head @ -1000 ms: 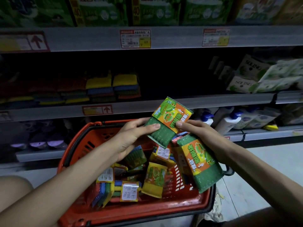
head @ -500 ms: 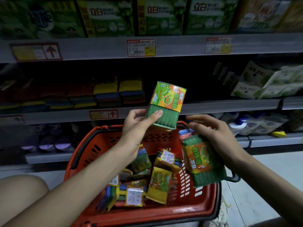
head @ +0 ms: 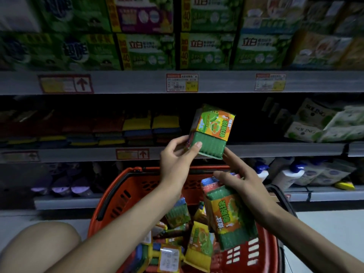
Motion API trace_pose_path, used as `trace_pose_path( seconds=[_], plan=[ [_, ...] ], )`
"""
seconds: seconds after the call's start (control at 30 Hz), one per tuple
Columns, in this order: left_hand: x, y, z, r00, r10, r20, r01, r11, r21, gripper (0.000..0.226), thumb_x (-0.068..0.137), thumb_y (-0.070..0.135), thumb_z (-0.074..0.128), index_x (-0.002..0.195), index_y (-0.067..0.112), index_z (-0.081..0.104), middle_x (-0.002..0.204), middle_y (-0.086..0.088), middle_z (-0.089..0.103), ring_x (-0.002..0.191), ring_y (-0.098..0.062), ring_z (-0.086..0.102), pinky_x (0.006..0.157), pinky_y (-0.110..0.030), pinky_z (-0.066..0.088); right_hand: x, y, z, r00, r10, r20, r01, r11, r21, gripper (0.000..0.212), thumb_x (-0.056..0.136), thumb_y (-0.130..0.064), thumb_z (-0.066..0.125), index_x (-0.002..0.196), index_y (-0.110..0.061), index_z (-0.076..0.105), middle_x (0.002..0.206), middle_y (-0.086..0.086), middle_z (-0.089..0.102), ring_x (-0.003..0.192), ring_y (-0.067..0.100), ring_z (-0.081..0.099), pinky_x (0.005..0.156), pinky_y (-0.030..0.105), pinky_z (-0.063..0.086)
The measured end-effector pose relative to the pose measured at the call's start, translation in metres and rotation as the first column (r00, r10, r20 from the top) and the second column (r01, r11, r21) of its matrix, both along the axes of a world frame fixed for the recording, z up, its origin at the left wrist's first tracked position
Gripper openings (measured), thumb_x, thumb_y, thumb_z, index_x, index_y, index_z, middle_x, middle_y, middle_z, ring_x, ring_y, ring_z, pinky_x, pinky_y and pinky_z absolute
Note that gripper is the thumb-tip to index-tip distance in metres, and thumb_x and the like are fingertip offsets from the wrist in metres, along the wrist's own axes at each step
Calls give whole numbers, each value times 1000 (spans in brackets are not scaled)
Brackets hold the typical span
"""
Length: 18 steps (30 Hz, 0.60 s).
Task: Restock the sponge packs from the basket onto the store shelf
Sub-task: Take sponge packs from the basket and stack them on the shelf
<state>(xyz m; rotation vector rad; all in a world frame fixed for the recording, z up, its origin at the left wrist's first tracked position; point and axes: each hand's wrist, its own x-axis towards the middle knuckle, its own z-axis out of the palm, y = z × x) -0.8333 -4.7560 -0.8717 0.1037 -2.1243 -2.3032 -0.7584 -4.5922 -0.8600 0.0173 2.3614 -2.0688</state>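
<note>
The left hand (head: 177, 164) pinches a green sponge pack with an orange-and-yellow printed sleeve (head: 211, 133) between thumb and fingers, raised before the edge of the grey metal store shelf (head: 275, 149). The right hand (head: 244, 180) grips a second matching sponge pack (head: 226, 215) over the red plastic basket (head: 122, 186), one finger extended to the raised pack's lower right corner.

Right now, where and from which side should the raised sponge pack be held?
Grip the raised sponge pack at its green lower end, from the left, as the left hand does: thumb on the front, fingers behind. The pack stands nearly upright, label end up, so a low grip likely leaves that end free to enter the shelf.
</note>
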Motion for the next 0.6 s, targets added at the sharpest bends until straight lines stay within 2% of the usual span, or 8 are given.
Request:
trace_pose_path(
  seconds=[0.17,0.3,0.4,0.47,0.5,0.6],
  plan=[
    [-24,11,-2,993,116,16,-117,993,30,31,82,23,85,108,15,70,101,4,75,91,-3,71,76,-13,54,-30,1,-1,999,-20,-27,20,999,-25,67,92,-12,71,132,-59,45,123,-44,50,103,-29,55,74,4,50],
    [-37,21,-2,985,162,59,-164,986,35,26,86,23,82,105,12,69,91,9,71,78,8,64,63,-3,46,-55,3,-2,998,-47,-48,48,999,23,69,90,-16,75,138,-55,43,131,-39,48,105,-35,46,81,8,47],
    [-38,24,-4,983,154,102,-155,988,-3,22,90,29,78,106,18,68,94,6,70,85,-3,64,60,-8,44,-72,3,-4,997,-81,-17,82,995,51,78,89,-18,76,154,-36,38,139,-20,46,92,-29,54,74,7,49],
    [-39,24,-5,979,146,144,-143,989,-30,21,93,28,74,111,23,66,100,3,70,93,-9,65,62,-12,41,-77,4,-5,997,-79,-26,81,995,54,67,90,-13,75,147,-34,45,130,-21,53,84,-26,60,68,5,50],
    [-40,24,-7,977,140,161,-135,990,-41,22,95,25,71,116,24,66,98,5,69,95,-10,65,62,-11,40,-79,4,-6,997,-70,-33,72,995,63,58,91,-11,74,135,-39,51,122,-24,58,83,-20,65,68,7,52],
    [-44,23,-9,974,107,201,-91,992,-89,41,100,10,61,140,20,58,81,15,58,75,2,57,54,-5,38,-85,4,-13,998,-59,-21,61,992,113,47,89,-11,75,112,-48,58,111,-16,71,86,10,75,74,24,61]
  ],
)
